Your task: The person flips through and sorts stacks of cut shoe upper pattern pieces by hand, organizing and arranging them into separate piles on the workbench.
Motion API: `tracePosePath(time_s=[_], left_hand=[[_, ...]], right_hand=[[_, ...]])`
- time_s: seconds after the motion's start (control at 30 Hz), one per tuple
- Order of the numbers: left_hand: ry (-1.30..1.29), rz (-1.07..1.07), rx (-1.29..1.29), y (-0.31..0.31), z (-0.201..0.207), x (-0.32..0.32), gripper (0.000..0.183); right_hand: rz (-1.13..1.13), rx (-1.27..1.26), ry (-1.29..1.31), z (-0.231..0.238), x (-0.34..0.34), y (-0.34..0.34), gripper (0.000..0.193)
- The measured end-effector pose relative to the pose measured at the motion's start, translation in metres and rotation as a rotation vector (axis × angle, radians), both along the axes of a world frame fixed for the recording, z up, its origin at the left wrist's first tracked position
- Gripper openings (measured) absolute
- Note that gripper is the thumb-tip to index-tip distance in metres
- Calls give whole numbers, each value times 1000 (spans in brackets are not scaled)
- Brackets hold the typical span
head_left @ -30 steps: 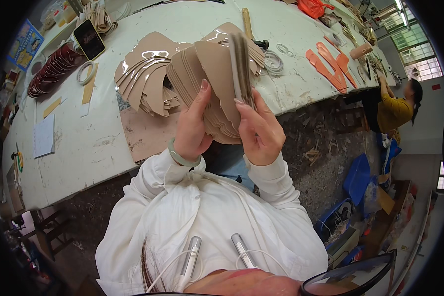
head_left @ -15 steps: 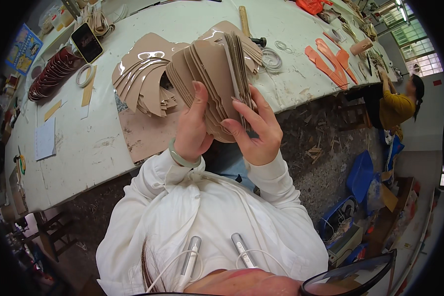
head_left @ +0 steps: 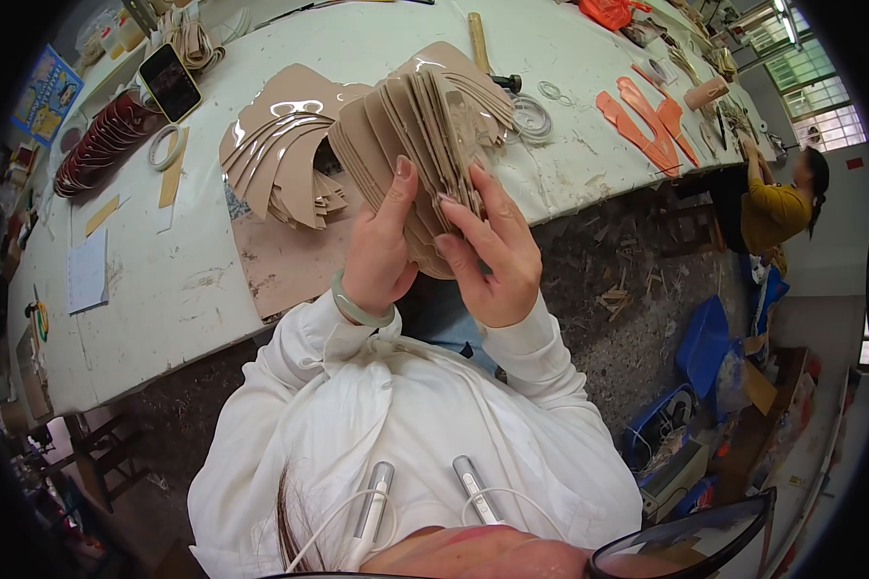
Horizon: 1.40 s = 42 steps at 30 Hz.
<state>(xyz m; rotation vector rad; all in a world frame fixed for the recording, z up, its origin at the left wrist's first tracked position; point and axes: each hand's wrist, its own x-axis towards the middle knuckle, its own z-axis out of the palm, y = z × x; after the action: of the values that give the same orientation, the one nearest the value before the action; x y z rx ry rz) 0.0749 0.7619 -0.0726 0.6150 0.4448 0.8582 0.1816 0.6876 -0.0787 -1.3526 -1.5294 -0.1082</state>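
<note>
A thick stack of beige, leather-like cut pieces (head_left: 372, 135) is held upright above the table's front edge, its sheets fanned apart. My left hand (head_left: 377, 246) grips its lower left side, thumb lying along the face of a sheet. On the right side, my right hand (head_left: 500, 265) is closed on the sheet edges, with thumb and fingers between the layers. Behind the stack lie glossy beige pieces (head_left: 294, 106) fanned out on the table, and a second fan (head_left: 444, 60) is partly covered by the stack. Under the left fan is a flat pinkish board (head_left: 285, 261).
On the white table (head_left: 193, 280) lie a hammer (head_left: 479, 43), a clear coil (head_left: 531, 118), orange templates (head_left: 647, 121), a phone (head_left: 171, 82), a tape roll (head_left: 166, 148) and a dark red roll of pieces (head_left: 106, 150). A person in a mustard top (head_left: 777, 207) works at the far right.
The stack's sheets have spread, and more thin edges show near its middle. My right hand has shifted slightly left and down along them. My left hand stays nearly in place.
</note>
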Motion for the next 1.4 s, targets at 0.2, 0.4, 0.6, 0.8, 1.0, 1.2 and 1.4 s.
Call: tracePosePath(time_s=[0.2, 0.4, 0.6, 0.8, 1.0, 1.2, 1.4], left_hand=[[-243, -78, -10, 9, -21, -3, 39], [-200, -51, -39, 7, -14, -2, 39], [-218, -54, -21, 4, -3, 1, 44], [-312, -110, 53, 4, -2, 0, 50], [-334, -121, 21, 6, -3, -1, 54], [-351, -135, -34, 7, -2, -3, 57], [-354, -152, -46, 6, -5, -2, 59]], right_hand=[[-15, 16, -64, -3, 0, 3, 34], [18, -6, -67, 1, 1, 1, 36], [-19, -21, -22, 5, -7, 1, 38], [-19, 7, -13, 5, -7, 2, 40], [-14, -21, 12, 3, -7, 2, 42], [17, -11, 54, 4, -8, 3, 44], [10, -37, 47, 3, -11, 1, 45]])
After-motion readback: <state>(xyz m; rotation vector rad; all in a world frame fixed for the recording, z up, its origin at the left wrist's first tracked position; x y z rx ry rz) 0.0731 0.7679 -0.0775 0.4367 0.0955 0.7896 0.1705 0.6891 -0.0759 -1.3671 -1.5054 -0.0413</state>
